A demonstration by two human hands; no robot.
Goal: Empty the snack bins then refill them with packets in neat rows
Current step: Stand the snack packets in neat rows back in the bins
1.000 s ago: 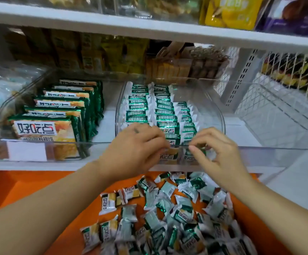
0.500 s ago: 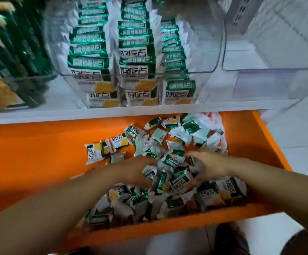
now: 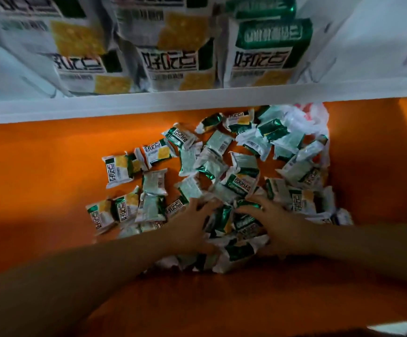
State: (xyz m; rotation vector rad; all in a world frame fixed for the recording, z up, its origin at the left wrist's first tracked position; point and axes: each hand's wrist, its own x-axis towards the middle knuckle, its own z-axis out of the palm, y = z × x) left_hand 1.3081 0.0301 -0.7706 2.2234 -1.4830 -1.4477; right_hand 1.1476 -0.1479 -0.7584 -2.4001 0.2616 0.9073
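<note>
Small green-and-white snack packets (image 3: 236, 166) lie in a loose pile on the orange lower shelf (image 3: 39, 171). My left hand (image 3: 192, 227) lies on the near side of the pile with its fingers spread over the packets. My right hand (image 3: 279, 223) lies beside it, fingers stretched left over a green packet (image 3: 246, 223). Neither hand plainly grips anything. Above, the clear snack bin (image 3: 325, 42) holds the same packets (image 3: 265, 57) standing in rows, seen close and blurred.
The white shelf edge (image 3: 197, 100) runs across the view between the bin and the orange shelf. A crumpled white plastic bag (image 3: 305, 117) lies at the back right of the pile. Bare orange surface shows to the left and in front.
Both hands left the bin's front row and dropped to the loose pile on the orange shelf. The view tilted down and moved closer.
</note>
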